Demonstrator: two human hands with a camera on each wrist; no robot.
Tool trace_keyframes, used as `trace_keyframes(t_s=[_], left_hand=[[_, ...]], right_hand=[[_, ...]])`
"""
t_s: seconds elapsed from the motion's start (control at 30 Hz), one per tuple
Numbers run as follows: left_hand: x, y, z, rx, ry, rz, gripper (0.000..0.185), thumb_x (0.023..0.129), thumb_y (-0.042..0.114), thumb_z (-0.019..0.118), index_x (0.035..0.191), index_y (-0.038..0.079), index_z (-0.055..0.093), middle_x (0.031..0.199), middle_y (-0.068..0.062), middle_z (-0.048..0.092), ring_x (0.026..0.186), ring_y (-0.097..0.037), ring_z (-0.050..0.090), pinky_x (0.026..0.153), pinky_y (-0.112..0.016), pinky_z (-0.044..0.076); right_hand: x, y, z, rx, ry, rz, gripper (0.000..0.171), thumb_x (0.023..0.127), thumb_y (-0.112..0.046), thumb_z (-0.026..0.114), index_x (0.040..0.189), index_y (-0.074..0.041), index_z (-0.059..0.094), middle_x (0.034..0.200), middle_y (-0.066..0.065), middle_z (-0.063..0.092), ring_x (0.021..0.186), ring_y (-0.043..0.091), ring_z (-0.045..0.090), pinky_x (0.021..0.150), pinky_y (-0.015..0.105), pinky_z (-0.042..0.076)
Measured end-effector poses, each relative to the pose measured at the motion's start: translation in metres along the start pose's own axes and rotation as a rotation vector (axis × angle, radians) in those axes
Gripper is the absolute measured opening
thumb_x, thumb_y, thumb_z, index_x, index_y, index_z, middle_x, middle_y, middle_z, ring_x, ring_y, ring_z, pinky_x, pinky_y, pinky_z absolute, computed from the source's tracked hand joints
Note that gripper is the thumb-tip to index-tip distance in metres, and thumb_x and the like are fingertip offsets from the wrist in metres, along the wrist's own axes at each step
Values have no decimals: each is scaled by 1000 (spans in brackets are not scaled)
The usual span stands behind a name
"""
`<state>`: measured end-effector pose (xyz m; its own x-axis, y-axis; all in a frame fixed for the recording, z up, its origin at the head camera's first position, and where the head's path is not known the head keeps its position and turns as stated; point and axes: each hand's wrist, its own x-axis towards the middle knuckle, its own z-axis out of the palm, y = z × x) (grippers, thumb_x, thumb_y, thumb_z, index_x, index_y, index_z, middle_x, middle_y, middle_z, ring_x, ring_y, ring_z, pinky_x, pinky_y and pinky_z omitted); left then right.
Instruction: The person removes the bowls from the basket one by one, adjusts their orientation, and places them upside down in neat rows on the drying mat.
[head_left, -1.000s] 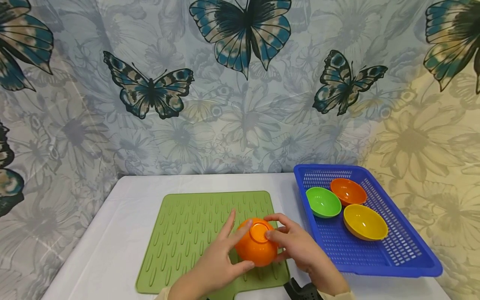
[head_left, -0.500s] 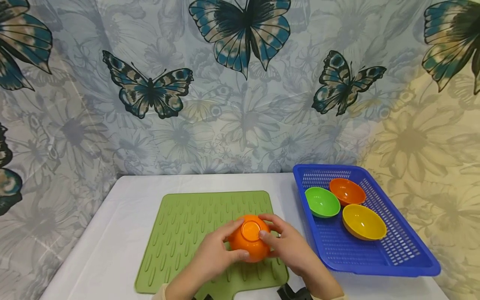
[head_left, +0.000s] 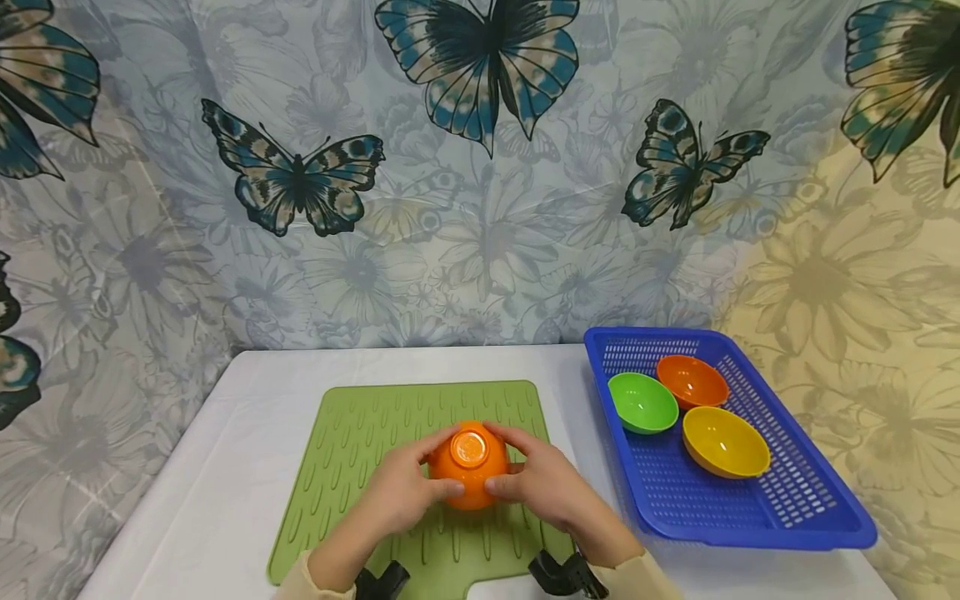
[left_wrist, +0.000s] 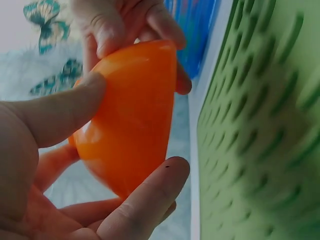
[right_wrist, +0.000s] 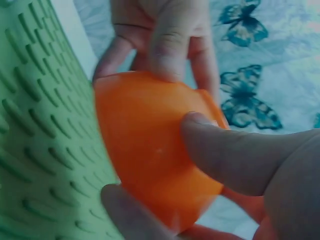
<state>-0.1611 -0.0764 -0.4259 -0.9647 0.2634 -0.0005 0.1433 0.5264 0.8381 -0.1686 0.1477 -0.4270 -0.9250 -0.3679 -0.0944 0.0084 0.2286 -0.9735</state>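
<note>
An orange bowl (head_left: 470, 467) is upside down, its round foot facing up, between my two hands in the head view. My left hand (head_left: 405, 483) grips its left side, thumb at the near side and fingers around the far side. On the opposite side my right hand (head_left: 538, 479) grips it the same way. Both wrist views show the orange bowl (left_wrist: 131, 115) held above the green ridged mat (left_wrist: 260, 130), with a gap between its rim and the mat. The bowl's inside is hidden.
A blue perforated basket (head_left: 750, 533) stands to the right of the mat. In it lie a green bowl (head_left: 643, 403), a red-orange bowl (head_left: 692, 382) and a yellow bowl (head_left: 726, 442), all facing up. A butterfly-print cloth (head_left: 495, 250) hangs behind the white table (head_left: 202, 467).
Both hands have carried the orange bowl leftward and slightly away, over the mat. The left fingers, spread a second ago, now close around its side. The basket's bowls stay put.
</note>
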Motion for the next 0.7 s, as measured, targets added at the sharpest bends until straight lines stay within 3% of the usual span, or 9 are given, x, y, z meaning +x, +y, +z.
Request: trace_keyframes(t_s=[0.23, 0.47, 0.7], left_hand=[[20, -10, -35, 46, 65, -3, 71, 80, 16, 84, 145, 27, 56, 136, -14, 58, 124, -38, 52, 96, -58, 45], [40, -32, -75, 58, 45, 9, 70, 83, 11, 80, 147, 23, 54, 141, -14, 55, 131, -41, 46, 102, -61, 39], [56, -65, -107, 74, 22, 2, 67, 86, 11, 77, 148, 18, 51, 145, -15, 50, 135, -43, 40, 104, -63, 35]], right_hand=[[45, -6, 18, 20, -1, -29, 74, 86, 5, 73, 150, -22, 47, 155, 12, 37, 129, 40, 49, 81, 38, 57], [89, -8, 40, 45, -3, -46, 77, 86, 4, 74, 150, -29, 47, 157, 1, 35, 136, 33, 42, 88, 37, 54], [131, -1, 63, 95, -49, -43, 80, 86, 10, 71, 151, -29, 46, 156, -3, 36, 134, 26, 46, 86, 34, 55]])
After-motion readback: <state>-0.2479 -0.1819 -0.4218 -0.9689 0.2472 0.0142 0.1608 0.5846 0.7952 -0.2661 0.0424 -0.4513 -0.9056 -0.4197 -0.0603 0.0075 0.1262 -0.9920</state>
